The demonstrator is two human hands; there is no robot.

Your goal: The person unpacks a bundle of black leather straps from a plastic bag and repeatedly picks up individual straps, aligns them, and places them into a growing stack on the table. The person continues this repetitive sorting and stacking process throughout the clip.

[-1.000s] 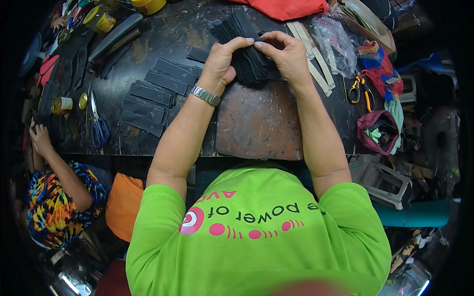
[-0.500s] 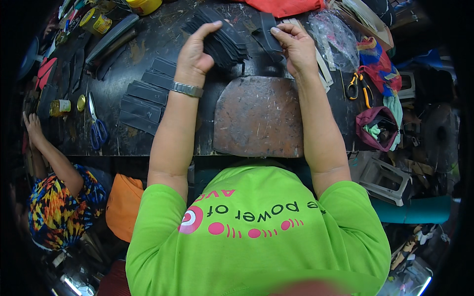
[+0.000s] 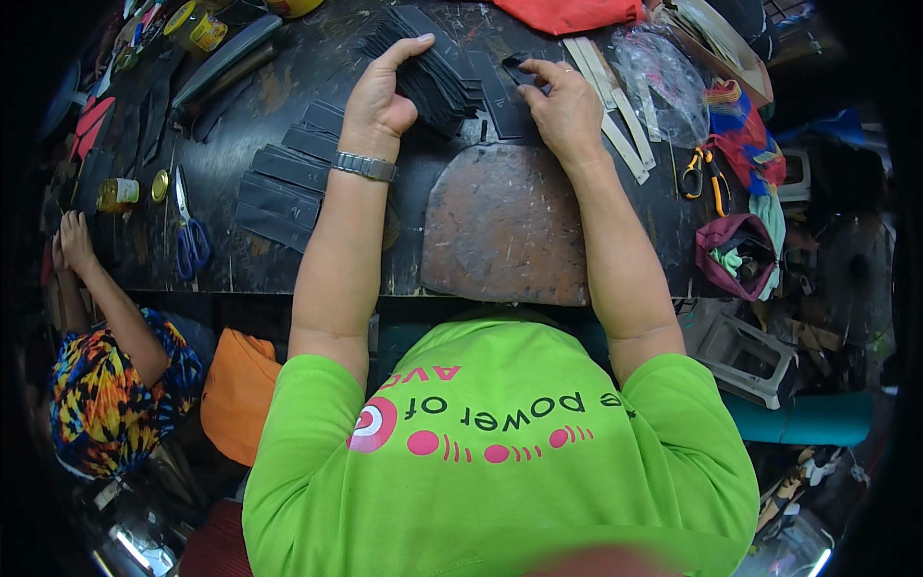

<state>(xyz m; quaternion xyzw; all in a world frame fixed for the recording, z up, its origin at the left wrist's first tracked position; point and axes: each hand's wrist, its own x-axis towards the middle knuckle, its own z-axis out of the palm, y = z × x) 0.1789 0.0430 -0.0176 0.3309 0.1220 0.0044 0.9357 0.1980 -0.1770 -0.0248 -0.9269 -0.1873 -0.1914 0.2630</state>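
Note:
A thick fanned stack of black strips is gripped in my left hand, the thumb lying over its top edge. To its right, my right hand has bent fingers and thumb at a dark strip whose far end curls up; the hand partly hides this piece. Between the hands, a flat black strip with a small pale mark lies beside the stack. Several more black strips lie overlapped on the table left of my left forearm.
A worn brown board sits at the table's near edge. Blue-handled scissors, a small jar and a round lid are at left. Pale flat strips, orange-handled pliers and a maroon pouch are at right. Another person's hands work far left.
My right hand has turned over and lowered, its fingers now pointing left at the curled piece. A flat strip now shows beside the stack. My left hand keeps its hold.

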